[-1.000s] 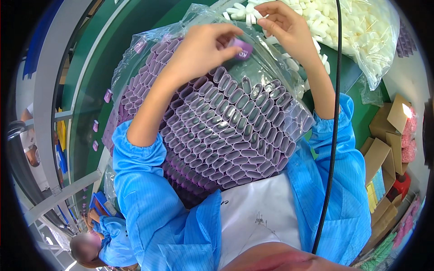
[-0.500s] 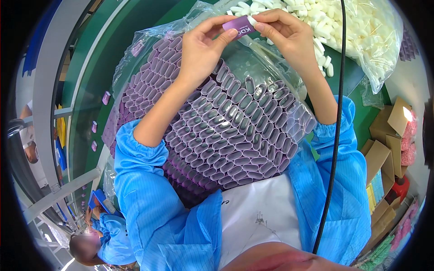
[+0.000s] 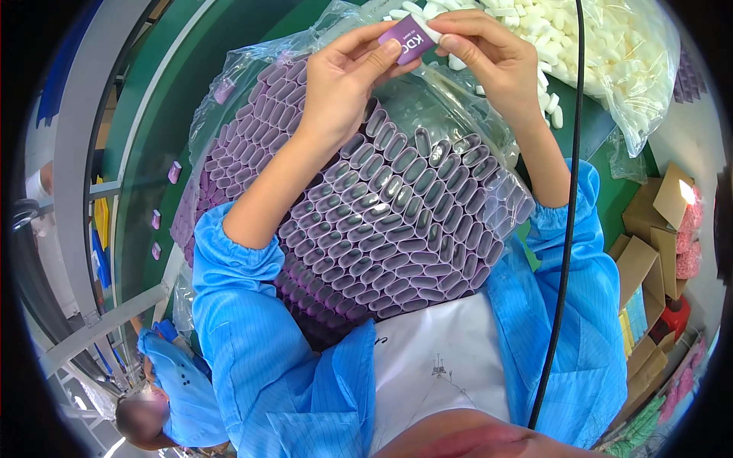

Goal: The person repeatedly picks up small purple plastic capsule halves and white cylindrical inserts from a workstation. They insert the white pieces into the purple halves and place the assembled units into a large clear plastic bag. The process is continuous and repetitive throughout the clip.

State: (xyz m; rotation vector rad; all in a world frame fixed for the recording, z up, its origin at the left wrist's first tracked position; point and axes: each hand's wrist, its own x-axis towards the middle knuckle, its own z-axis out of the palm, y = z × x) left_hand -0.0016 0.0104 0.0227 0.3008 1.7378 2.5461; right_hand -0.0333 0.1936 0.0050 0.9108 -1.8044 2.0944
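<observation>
My left hand pinches a small purple printed sleeve between thumb and fingers above the far end of the packed sleeves. My right hand grips a white rounded block, like an eraser, at the sleeve's upper right end. How far the block is inside the sleeve cannot be told. Below my forearms, a dense mass of purple oval sleeves stands with open ends up. Beyond my right hand lies a heap of white blocks in a clear bag.
A black cable hangs down past my right arm. Purple pieces lie on the green belt at left. A co-worker in blue is at lower left. Open cardboard boxes stand at right. Clear plastic film lies behind the sleeves.
The held sleeve has tilted more, with its right end up, and both hands have shifted slightly right. Pieces on the left belt have moved a little. The co-worker's arms have changed position.
</observation>
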